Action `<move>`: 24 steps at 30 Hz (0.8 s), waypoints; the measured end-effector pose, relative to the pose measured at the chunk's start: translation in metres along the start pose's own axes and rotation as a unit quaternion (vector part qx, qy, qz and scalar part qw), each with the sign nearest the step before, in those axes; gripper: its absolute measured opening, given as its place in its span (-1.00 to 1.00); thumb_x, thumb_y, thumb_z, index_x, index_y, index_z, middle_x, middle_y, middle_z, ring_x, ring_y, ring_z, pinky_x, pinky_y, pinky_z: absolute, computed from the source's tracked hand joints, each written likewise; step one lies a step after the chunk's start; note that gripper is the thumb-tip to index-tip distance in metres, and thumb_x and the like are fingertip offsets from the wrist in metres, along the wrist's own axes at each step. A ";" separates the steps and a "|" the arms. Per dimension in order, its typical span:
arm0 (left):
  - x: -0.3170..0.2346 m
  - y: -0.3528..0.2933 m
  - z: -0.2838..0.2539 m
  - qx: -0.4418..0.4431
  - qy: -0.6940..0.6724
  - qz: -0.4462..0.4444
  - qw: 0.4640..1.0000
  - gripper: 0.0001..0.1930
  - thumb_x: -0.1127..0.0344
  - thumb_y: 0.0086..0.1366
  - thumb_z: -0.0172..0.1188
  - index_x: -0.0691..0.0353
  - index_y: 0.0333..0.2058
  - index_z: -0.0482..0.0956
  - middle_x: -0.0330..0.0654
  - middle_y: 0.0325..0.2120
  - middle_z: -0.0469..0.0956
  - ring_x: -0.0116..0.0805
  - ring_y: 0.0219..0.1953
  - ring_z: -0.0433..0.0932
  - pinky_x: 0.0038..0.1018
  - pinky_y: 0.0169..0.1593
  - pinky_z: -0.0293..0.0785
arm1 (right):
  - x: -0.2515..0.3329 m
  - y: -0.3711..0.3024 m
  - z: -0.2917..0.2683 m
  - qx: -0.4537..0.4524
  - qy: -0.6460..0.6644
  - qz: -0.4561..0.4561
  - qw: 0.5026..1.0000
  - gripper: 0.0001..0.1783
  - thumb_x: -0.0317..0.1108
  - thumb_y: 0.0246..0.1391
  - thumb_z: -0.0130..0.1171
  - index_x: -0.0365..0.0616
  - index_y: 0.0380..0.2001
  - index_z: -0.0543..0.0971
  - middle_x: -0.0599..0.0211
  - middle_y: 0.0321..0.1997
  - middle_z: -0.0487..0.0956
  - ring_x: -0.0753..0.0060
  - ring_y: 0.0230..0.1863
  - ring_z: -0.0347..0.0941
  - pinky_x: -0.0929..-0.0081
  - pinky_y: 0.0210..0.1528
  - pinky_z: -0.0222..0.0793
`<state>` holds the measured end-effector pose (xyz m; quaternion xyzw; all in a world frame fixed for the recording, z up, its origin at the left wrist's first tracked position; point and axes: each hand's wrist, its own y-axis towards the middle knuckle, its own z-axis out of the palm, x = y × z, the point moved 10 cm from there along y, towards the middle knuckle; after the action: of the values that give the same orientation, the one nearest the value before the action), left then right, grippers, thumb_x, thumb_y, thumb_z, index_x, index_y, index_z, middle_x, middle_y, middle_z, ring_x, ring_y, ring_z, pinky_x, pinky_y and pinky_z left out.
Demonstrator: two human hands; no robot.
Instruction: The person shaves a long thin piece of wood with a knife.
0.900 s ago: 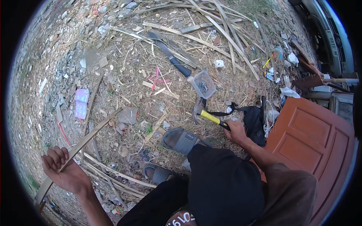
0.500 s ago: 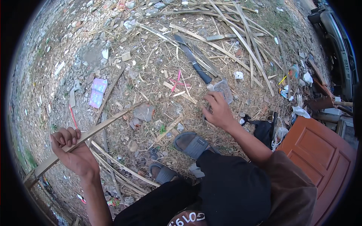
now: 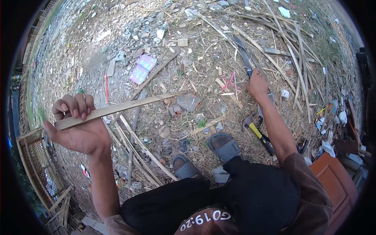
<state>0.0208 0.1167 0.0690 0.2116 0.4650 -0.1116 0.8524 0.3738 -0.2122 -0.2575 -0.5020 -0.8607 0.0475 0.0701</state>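
My left hand (image 3: pixel 84 131) is closed around one end of a flat bamboo strip (image 3: pixel 137 104). The strip slants up to the right, its far tip in front of a flat stone (image 3: pixel 189 102). Over to the right, my right hand (image 3: pixel 258 85) is wrapped round the dark handle of a machete (image 3: pixel 244 54) lying on the ground. Its blade points away from me, beside pale bamboo strips. Most of the handle is hidden under my fingers. Pink string (image 3: pixel 231 82) lies just left of that hand.
A hammer (image 3: pixel 257 133) with a yellow and black handle lies beside my right forearm. More bamboo strips (image 3: pixel 299 58) are piled at the far right, others (image 3: pixel 135 135) near my left arm. A brown panelled door (image 3: pixel 333 182) stands at right. My sandalled feet (image 3: pixel 225 147) are below centre.
My right hand has reached forward and taken hold of the machete's handle. My left hand still holds the bamboo strip. The view has shifted left, and the hammer now shows.
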 end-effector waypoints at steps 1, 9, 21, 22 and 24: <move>0.002 0.000 0.002 0.010 -0.003 0.000 1.000 -0.57 -0.13 0.28 -0.03 0.11 -0.51 0.23 -0.35 -0.65 0.09 -0.52 -0.61 0.01 -0.52 -0.45 -0.02 | -0.002 0.000 0.000 0.015 0.009 0.006 1.000 -0.48 -0.30 -0.11 0.25 -0.28 -0.12 0.29 -0.12 -0.23 0.54 -0.16 -0.17 0.52 0.02 -0.15 0.44; 0.003 -0.005 0.000 -0.013 0.012 -0.006 1.000 -0.62 -0.07 0.26 -0.11 0.08 -0.55 0.15 -0.34 -0.64 0.09 -0.49 -0.57 0.03 -0.49 -0.40 0.00 | 0.048 -0.083 -0.095 -0.048 0.410 0.025 0.911 -0.44 -0.23 0.12 0.18 -0.29 0.06 0.24 0.10 -0.56 0.43 0.28 -0.52 0.45 0.22 -0.44 0.29; 0.013 -0.004 0.017 0.116 0.017 -0.096 0.988 -0.63 -0.06 0.32 -0.15 0.07 -0.54 0.19 -0.36 -0.73 0.06 -0.52 -0.66 0.05 -0.52 -0.41 0.08 | -0.002 -0.153 -0.032 0.101 0.775 0.278 0.559 -0.82 -0.36 0.21 0.07 -0.08 -0.23 0.28 0.51 -0.58 0.28 0.69 -0.66 0.24 0.60 -0.64 0.22; 0.012 -0.002 0.010 0.080 0.029 -0.081 0.993 -0.61 -0.06 0.32 -0.16 0.07 -0.56 0.19 -0.37 -0.74 0.04 -0.53 -0.67 0.02 -0.52 -0.43 0.05 | -0.002 -0.148 -0.043 0.078 0.752 0.239 0.609 -0.82 -0.36 0.21 0.07 -0.08 -0.21 0.29 0.51 -0.59 0.28 0.69 -0.66 0.24 0.61 -0.64 0.21; 0.009 -0.002 0.004 0.007 0.056 -0.051 0.997 -0.59 -0.06 0.33 -0.17 0.06 -0.61 0.18 -0.38 -0.77 -0.02 -0.55 -0.69 -0.04 -0.51 -0.47 0.00 | 0.010 -0.142 -0.063 0.035 0.698 0.158 0.698 -0.81 -0.37 0.21 0.08 -0.08 -0.18 0.30 0.53 -0.60 0.28 0.71 -0.66 0.25 0.62 -0.65 0.20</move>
<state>0.0277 0.1135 0.0629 0.1995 0.5210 -0.1468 0.8168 0.2580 -0.2727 -0.1732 -0.5172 -0.4707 -0.2761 0.6593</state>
